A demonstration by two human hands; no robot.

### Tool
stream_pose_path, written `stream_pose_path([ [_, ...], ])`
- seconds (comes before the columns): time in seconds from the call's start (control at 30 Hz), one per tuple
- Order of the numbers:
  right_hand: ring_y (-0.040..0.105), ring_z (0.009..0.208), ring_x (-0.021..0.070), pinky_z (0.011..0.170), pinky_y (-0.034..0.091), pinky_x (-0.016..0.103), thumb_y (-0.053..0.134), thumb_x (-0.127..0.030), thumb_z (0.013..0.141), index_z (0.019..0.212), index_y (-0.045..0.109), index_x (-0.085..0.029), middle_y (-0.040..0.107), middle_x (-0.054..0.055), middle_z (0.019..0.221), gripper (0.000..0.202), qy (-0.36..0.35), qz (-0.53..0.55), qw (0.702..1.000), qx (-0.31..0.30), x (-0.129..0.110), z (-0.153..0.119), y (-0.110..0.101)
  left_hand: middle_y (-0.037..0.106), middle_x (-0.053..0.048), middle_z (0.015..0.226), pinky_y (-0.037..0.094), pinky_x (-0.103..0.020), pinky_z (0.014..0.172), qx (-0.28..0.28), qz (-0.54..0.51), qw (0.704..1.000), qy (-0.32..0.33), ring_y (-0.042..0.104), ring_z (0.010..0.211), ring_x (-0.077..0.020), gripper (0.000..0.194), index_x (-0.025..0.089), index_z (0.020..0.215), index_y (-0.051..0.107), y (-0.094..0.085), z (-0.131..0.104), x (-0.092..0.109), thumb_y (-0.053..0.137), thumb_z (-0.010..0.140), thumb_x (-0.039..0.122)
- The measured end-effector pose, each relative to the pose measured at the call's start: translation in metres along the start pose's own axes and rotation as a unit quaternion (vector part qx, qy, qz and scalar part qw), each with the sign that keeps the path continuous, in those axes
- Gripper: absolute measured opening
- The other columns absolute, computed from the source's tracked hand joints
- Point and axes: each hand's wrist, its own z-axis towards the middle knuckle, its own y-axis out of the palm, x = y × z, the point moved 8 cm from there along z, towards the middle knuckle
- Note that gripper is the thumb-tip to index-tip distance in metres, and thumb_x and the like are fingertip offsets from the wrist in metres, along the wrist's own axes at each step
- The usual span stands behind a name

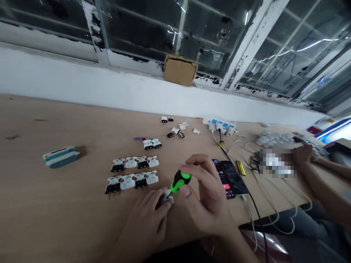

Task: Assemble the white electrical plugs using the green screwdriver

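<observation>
Tabletop [68, 212]: screwdriver [179, 181] between hands [212, 197].

Screwdriver handle [180, 182] – smooth plastic; tabletop [55, 208] – matt wood.

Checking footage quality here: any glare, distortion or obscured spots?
Head view: bright streaks glare on the dark window panes; head view: window frames lean, probably lens distortion; head view: pixelation hides what lies beside a co-worker's hand; head view: the screwdriver reads clearly, its tip less so.
</observation>
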Motion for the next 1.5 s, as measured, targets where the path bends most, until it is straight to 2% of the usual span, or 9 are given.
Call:
stream_pose_path([
  [0.13, 0.063, 0.095, 0.0206, 0.079, 0.060, 0.037, 0.068, -0.013, 0.093, 0.129, 0.068, -0.029, 0.062, 0.005, 0.103, 0.040, -0.015, -0.005, 1.000, 0.021, -0.001, -0.002, 0.001, 0.072, -0.008, 0.121, 0.060, -0.042, 0.083, -0.006, 0.002, 1.000, -0.010, 0.070, 0.101, -0.0284, 0.030, 0.024, 0.117, 0.073, -0.005, 0.003, 0.001, 0.056, 0.092, 0.019],
  [0.4, 0.066, 0.120, 0.0269, 0.097, 0.060, 0.046, 0.054, -0.013, 0.099, 0.137, 0.064, -0.029, 0.070, 0.010, 0.128, 0.042, 0.017, -0.016, 1.000, -0.002, 0.001, -0.003, 0.001, 0.071, -0.009, 0.121, 0.059, -0.042, 0.085, -0.005, -0.047, 0.999, -0.013, 0.069, 0.101, -0.0265, 0.028, 0.025, 0.117, 0.073, 0.004, -0.001, -0.003, 0.057, 0.095, 0.017],
  [0.53, 0.063, 0.103, 0.0255, 0.083, 0.059, 0.043, 0.067, -0.020, 0.093, 0.131, 0.068, -0.026, 0.061, 0.008, 0.113, 0.039, -0.003, -0.015, 0.999, 0.050, 0.001, -0.009, -0.005, 0.071, -0.009, 0.123, 0.058, -0.043, 0.085, -0.030, -0.044, 0.999, -0.009, 0.069, 0.103, -0.0275, 0.031, 0.025, 0.120, 0.072, 0.005, -0.002, -0.003, 0.058, 0.093, 0.017],
  [0.7, 0.060, 0.089, 0.0185, 0.071, 0.057, 0.034, 0.069, -0.006, 0.089, 0.128, 0.068, -0.027, 0.054, 0.005, 0.105, 0.044, -0.013, -0.037, 0.997, 0.068, 0.001, -0.010, -0.005, 0.071, -0.009, 0.123, 0.057, -0.042, 0.087, -0.010, -0.039, 0.999, -0.008, 0.068, 0.104, -0.0269, 0.032, 0.024, 0.117, 0.073, 0.005, -0.004, -0.001, 0.057, 0.091, 0.013],
  [0.9, 0.065, 0.108, 0.0222, 0.084, 0.060, 0.036, 0.059, -0.004, 0.094, 0.139, 0.063, -0.025, 0.064, 0.009, 0.120, 0.050, -0.021, -0.087, 0.995, 0.045, -0.004, -0.008, -0.004, 0.072, -0.010, 0.122, 0.055, -0.043, 0.087, 0.018, -0.001, 1.000, -0.016, 0.066, 0.104, -0.0279, 0.035, 0.024, 0.115, 0.074, 0.011, -0.007, 0.003, 0.061, 0.085, 0.012],
  [1.03, 0.065, 0.118, 0.0260, 0.090, 0.060, 0.042, 0.056, -0.006, 0.096, 0.140, 0.062, -0.027, 0.067, 0.010, 0.126, 0.049, -0.011, -0.091, 0.995, 0.039, -0.002, -0.010, -0.002, 0.072, -0.009, 0.125, 0.053, -0.043, 0.088, -0.002, 0.007, 0.999, -0.033, 0.065, 0.105, -0.0284, 0.038, 0.026, 0.115, 0.075, 0.017, -0.007, 0.001, 0.065, 0.081, 0.012],
  [1.3, 0.060, 0.088, 0.0214, 0.068, 0.056, 0.036, 0.074, -0.017, 0.089, 0.131, 0.069, -0.028, 0.063, 0.005, 0.099, 0.043, -0.059, -0.073, 0.990, 0.103, -0.005, -0.013, -0.004, 0.071, -0.008, 0.131, 0.052, -0.046, 0.094, -0.052, 0.015, 0.998, -0.029, 0.065, 0.113, -0.0306, 0.036, 0.026, 0.119, 0.073, 0.025, -0.008, 0.002, 0.066, 0.087, 0.013],
  [1.4, 0.065, 0.092, 0.0230, 0.072, 0.060, 0.038, 0.072, -0.011, 0.088, 0.130, 0.069, -0.028, 0.068, 0.005, 0.102, 0.045, -0.052, -0.097, 0.987, 0.119, -0.006, -0.014, -0.005, 0.071, -0.009, 0.129, 0.051, -0.047, 0.092, -0.046, 0.037, 0.998, -0.019, 0.065, 0.110, -0.0310, 0.033, 0.024, 0.115, 0.074, 0.024, -0.007, 0.004, 0.065, 0.086, 0.013],
  [1.5, 0.069, 0.112, 0.0274, 0.087, 0.063, 0.044, 0.063, -0.006, 0.090, 0.138, 0.064, -0.026, 0.072, 0.009, 0.119, 0.052, -0.044, -0.102, 0.989, 0.101, -0.007, -0.016, -0.003, 0.072, -0.010, 0.126, 0.050, -0.046, 0.089, -0.008, 0.058, 0.998, -0.005, 0.066, 0.106, -0.0305, 0.034, 0.024, 0.112, 0.074, 0.020, -0.006, 0.005, 0.063, 0.082, 0.011],
])
